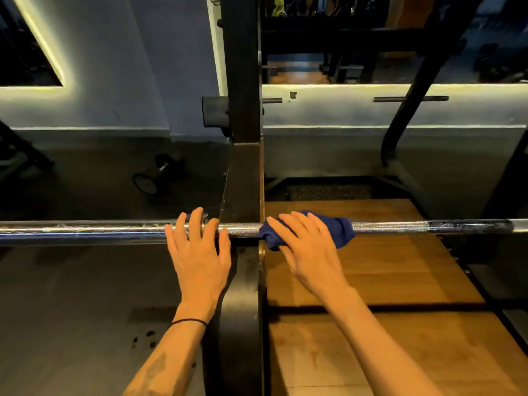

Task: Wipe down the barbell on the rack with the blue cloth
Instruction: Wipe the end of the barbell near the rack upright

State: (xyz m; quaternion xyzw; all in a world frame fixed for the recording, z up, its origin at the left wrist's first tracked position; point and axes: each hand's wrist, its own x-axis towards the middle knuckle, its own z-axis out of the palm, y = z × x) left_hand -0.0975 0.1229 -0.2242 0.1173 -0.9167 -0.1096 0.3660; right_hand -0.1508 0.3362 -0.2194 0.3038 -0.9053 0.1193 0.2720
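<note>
A long chrome barbell (394, 227) lies level across the view, held by the black rack upright (243, 115) at the centre. The blue cloth (340, 228) is bunched over the bar just right of the upright. My right hand (305, 247) lies on the cloth with fingers stretched out, pressing it against the bar. My left hand (198, 247) rests on the thicker sleeve of the bar just left of the upright, fingers spread and straight, holding nothing.
A wooden platform (400, 275) lies under the bar on the right, with dark rubber floor (71, 295) on the left. A dumbbell (155, 175) lies on the floor at the back left. A slanted black frame post (411, 110) rises at the right, before a lit wall ledge.
</note>
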